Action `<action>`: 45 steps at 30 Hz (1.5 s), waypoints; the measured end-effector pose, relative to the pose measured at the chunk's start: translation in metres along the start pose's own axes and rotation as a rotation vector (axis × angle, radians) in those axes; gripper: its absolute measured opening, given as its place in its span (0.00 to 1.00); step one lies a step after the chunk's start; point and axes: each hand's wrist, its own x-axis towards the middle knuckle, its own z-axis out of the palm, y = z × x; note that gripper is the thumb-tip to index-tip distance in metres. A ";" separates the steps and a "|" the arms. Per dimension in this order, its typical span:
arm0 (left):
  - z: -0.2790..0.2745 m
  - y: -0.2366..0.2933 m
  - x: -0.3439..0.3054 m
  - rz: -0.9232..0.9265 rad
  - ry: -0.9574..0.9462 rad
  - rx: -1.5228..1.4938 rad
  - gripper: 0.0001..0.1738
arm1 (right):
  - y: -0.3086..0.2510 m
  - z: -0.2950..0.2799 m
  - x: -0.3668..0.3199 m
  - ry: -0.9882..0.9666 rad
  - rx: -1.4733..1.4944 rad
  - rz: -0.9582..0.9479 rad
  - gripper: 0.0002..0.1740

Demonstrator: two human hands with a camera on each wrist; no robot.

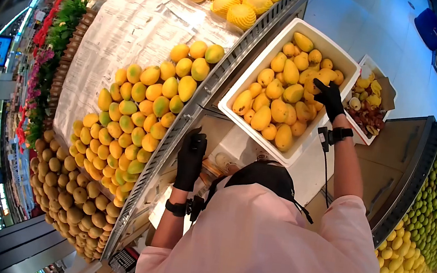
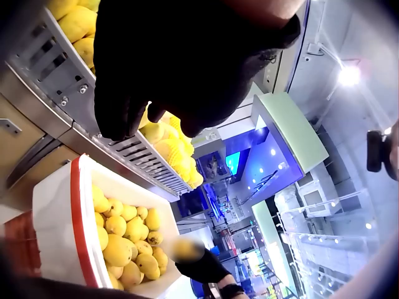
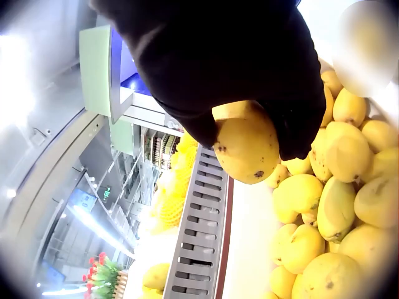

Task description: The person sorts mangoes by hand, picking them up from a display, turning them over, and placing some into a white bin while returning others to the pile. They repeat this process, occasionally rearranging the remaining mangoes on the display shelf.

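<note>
My right hand (image 1: 330,98), in a black glove, grips a yellow mango (image 3: 246,144) over the white box. Dark spots dot the skin of that mango, and the glove hides its upper part in the right wrist view. More yellow mangoes (image 1: 280,112) are heaped inside the white box (image 1: 350,64). My left hand (image 1: 191,158), also gloved in black, hangs beside the metal rail of the display with its fingers loosely curled. It holds nothing; in the left wrist view its fingers (image 2: 112,118) overlap the slotted rail.
The slotted rail (image 1: 191,113) edges a sloping display with rows of mangoes (image 1: 130,129), brown round fruit (image 1: 73,194) and net-wrapped fruit (image 1: 241,14). Right of the white box stands a smaller box (image 1: 393,99) of scraps. Another stand holds green fruit (image 1: 435,206).
</note>
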 end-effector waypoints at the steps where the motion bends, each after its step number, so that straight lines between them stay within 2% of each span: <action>1: -0.002 0.000 0.000 -0.006 -0.008 0.013 0.20 | 0.005 0.007 0.012 0.020 -0.034 0.019 0.28; 3: -0.005 -0.003 -0.002 -0.021 -0.020 0.036 0.21 | 0.019 0.023 0.036 0.041 -0.122 0.028 0.30; 7: -0.012 0.006 -0.008 -0.065 0.054 -0.030 0.20 | 0.032 0.048 0.080 -0.109 -0.390 0.081 0.31; 8: -0.015 0.004 -0.009 -0.074 0.069 -0.020 0.20 | 0.038 0.058 0.088 -0.072 -0.451 0.032 0.32; 11: -0.024 -0.002 -0.019 -0.098 0.116 -0.006 0.21 | 0.044 0.078 0.120 -0.115 -0.808 0.020 0.35; 16: -0.040 -0.008 -0.041 -0.146 0.204 -0.010 0.22 | 0.043 0.113 0.152 -0.144 -1.085 0.050 0.32; 18: -0.044 -0.005 -0.048 -0.173 0.235 -0.019 0.22 | 0.080 0.118 0.183 -0.127 -1.112 -0.211 0.32; 21: -0.048 -0.007 -0.055 -0.153 0.255 -0.061 0.21 | 0.076 0.132 0.178 -0.143 -1.225 -0.301 0.30; 23: -0.050 -0.010 -0.057 -0.140 0.256 -0.078 0.21 | 0.091 0.133 0.192 -0.103 -1.193 -0.209 0.28; 24: -0.050 -0.011 -0.057 -0.144 0.256 -0.077 0.21 | 0.058 0.140 0.164 -0.084 -1.192 -0.079 0.28; 27: -0.046 -0.007 -0.053 -0.145 0.271 -0.116 0.20 | 0.057 0.141 0.160 -0.034 -1.213 -0.053 0.29; 29: -0.041 0.000 -0.049 -0.141 0.277 -0.161 0.20 | 0.065 0.133 0.162 -0.021 -1.199 -0.161 0.29; 32: -0.038 0.005 -0.041 -0.121 0.263 -0.192 0.18 | 0.064 0.122 0.158 -0.009 -1.096 -0.160 0.28; 35: -0.042 0.003 -0.032 -0.107 0.220 -0.132 0.16 | 0.059 0.114 0.143 0.083 -0.939 -0.347 0.27; 36: -0.043 0.009 -0.029 -0.127 0.202 -0.107 0.16 | 0.056 0.110 0.139 0.090 -0.913 -0.375 0.22; 39: -0.042 0.014 -0.017 -0.115 0.168 -0.076 0.16 | 0.044 0.103 0.127 0.005 -0.812 -0.466 0.18; 40: -0.042 0.014 -0.013 -0.099 0.161 -0.071 0.16 | 0.037 0.100 0.126 -0.049 -0.833 -0.430 0.16; 45: -0.042 0.015 -0.003 -0.015 0.155 -0.065 0.15 | 0.024 0.098 0.104 -0.127 -0.530 -0.393 0.14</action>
